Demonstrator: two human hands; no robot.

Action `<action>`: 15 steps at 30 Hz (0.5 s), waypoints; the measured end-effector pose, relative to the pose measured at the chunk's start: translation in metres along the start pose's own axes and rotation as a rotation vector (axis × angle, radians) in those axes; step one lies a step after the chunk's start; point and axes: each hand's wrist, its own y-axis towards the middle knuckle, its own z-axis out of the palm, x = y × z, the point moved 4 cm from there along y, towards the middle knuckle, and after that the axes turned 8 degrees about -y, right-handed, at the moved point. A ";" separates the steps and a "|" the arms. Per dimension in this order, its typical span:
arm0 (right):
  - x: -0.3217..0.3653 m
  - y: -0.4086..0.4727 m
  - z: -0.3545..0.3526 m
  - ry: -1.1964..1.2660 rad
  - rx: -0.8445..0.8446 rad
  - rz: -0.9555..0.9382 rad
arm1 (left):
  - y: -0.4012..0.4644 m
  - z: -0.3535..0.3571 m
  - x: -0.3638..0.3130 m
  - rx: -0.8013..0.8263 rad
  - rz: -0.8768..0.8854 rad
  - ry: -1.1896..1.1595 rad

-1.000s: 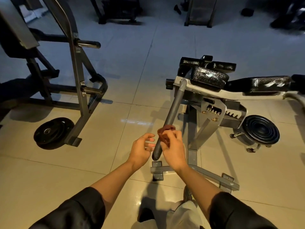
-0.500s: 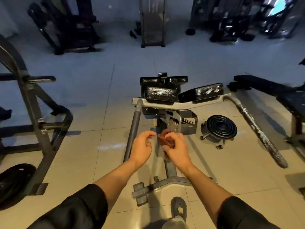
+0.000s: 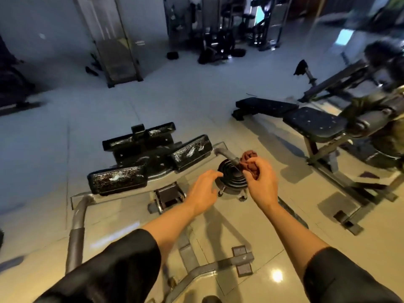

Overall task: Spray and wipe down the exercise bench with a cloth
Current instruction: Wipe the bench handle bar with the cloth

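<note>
Two hands: right hand [image 3: 261, 182] grip bunches a red-brown cloth [image 3: 248, 162]; left hand [image 3: 202, 191] loose, holding nothing.

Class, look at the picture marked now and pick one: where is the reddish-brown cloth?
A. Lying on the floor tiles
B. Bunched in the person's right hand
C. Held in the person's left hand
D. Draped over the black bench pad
B. The right hand has its fingers curled round the crumpled cloth, while the left hand is spread open beside it and holds nothing.
</note>
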 end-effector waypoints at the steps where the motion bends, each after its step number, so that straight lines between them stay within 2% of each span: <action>1: -0.004 0.012 0.000 -0.041 0.002 -0.024 | 0.012 0.003 -0.004 0.023 0.013 0.035; 4: -0.019 0.045 0.010 -0.190 0.067 -0.028 | 0.042 0.009 -0.011 0.087 0.032 0.152; 10: -0.033 0.073 0.059 -0.437 0.483 -0.087 | 0.080 0.029 -0.003 0.238 0.020 0.320; 15: -0.029 0.062 0.046 -0.541 0.454 -0.044 | 0.099 0.042 0.010 0.362 0.049 0.451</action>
